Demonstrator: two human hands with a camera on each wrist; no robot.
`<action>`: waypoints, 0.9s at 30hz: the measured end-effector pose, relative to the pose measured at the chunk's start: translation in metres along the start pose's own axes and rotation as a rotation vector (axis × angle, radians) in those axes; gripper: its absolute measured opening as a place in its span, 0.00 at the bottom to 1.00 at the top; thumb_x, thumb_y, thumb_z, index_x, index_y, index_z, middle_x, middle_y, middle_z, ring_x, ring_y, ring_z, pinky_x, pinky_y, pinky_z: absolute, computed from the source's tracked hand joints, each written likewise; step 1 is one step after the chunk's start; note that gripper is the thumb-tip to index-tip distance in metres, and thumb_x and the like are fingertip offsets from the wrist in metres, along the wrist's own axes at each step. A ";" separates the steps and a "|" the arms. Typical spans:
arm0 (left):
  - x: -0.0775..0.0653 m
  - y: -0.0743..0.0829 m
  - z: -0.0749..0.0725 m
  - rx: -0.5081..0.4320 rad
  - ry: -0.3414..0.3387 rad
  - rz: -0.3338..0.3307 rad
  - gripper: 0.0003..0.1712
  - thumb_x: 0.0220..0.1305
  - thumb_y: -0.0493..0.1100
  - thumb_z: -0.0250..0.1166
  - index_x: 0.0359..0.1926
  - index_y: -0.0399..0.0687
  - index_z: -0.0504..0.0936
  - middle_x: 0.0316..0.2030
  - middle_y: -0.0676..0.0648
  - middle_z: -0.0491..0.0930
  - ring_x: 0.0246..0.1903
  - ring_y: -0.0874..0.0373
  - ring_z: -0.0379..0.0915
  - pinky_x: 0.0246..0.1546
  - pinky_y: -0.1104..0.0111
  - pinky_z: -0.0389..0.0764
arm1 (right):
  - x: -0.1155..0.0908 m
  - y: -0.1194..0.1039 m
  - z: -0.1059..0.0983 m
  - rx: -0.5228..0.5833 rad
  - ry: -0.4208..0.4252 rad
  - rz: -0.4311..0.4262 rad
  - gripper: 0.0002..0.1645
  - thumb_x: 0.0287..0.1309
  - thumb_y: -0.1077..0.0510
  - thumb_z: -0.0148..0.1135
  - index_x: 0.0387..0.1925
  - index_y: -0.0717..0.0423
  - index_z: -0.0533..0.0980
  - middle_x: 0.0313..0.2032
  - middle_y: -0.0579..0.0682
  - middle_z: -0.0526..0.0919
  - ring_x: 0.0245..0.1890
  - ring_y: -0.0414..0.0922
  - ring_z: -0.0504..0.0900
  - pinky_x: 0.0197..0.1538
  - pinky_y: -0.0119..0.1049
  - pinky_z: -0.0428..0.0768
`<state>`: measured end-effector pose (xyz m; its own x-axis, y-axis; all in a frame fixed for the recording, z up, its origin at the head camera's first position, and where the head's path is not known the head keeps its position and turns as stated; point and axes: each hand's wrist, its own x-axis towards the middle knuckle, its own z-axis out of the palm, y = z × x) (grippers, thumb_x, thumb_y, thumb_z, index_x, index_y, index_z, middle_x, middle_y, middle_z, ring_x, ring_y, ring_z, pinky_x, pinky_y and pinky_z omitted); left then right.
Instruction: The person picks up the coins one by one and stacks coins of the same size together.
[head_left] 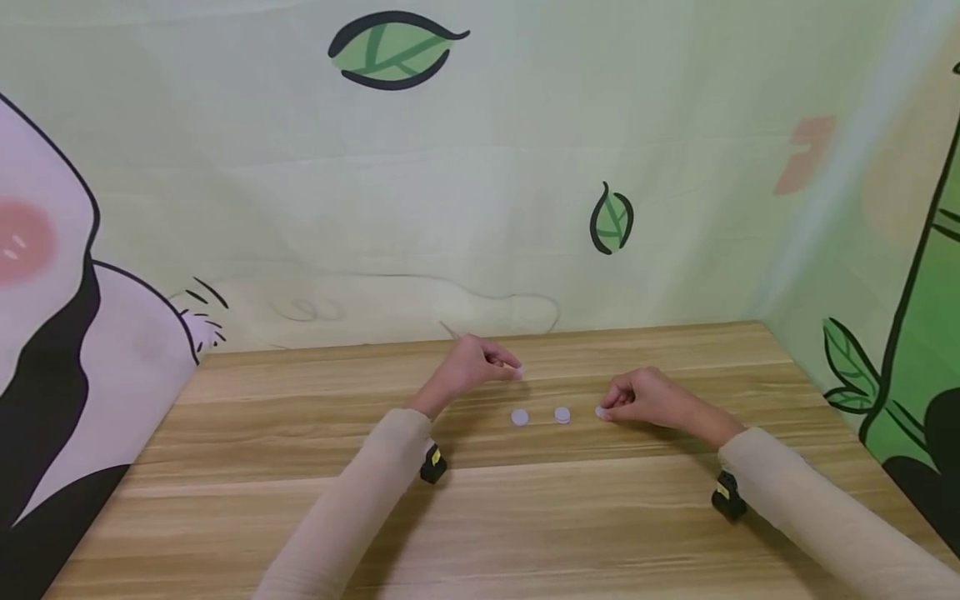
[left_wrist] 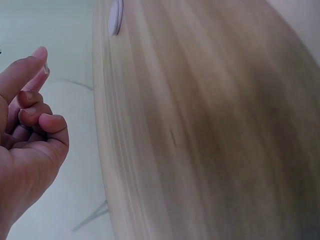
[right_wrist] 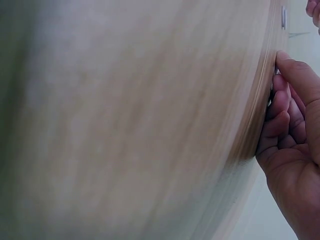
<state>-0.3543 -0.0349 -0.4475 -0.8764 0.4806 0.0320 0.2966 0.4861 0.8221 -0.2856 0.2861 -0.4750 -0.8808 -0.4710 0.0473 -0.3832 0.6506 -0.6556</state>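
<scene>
My left hand [head_left: 477,365] is raised above the table, pinching a small white disc [head_left: 519,372] between thumb and index finger. In the left wrist view that disc [left_wrist: 46,67] shows only as a thin edge at the fingertips. My right hand [head_left: 651,398] rests low at the tabletop, its thumb and index finger on another white disc [head_left: 600,412]. Between the hands lie a white disc [head_left: 520,417] and, to its right, what looks like two discs stacked [head_left: 562,414]. The right fingers hide most of their disc in the right wrist view.
The wooden table [head_left: 300,517] ends at a cloth backdrop [head_left: 480,208] printed with leaves and cartoon shapes. Small black devices with yellow marks sit at the left wrist [head_left: 432,464] and the right wrist [head_left: 727,497].
</scene>
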 end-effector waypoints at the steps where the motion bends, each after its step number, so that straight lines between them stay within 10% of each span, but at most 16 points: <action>1: 0.000 0.000 0.001 -0.004 -0.001 0.000 0.08 0.57 0.46 0.78 0.36 0.49 0.92 0.27 0.54 0.84 0.26 0.63 0.65 0.27 0.72 0.69 | 0.000 0.000 0.000 0.001 0.000 0.000 0.05 0.58 0.57 0.75 0.32 0.54 0.86 0.25 0.40 0.83 0.26 0.34 0.74 0.32 0.28 0.76; 27: 0.005 0.016 0.026 0.005 -0.095 0.055 0.07 0.58 0.45 0.78 0.35 0.48 0.92 0.18 0.54 0.71 0.19 0.64 0.56 0.21 0.72 0.59 | 0.000 0.002 -0.001 -0.002 -0.008 0.022 0.06 0.58 0.56 0.75 0.32 0.54 0.86 0.26 0.40 0.84 0.26 0.35 0.75 0.32 0.28 0.76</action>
<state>-0.3438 -0.0059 -0.4486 -0.8189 0.5734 0.0233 0.3458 0.4606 0.8175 -0.2865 0.2876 -0.4758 -0.8868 -0.4613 0.0269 -0.3643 0.6621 -0.6550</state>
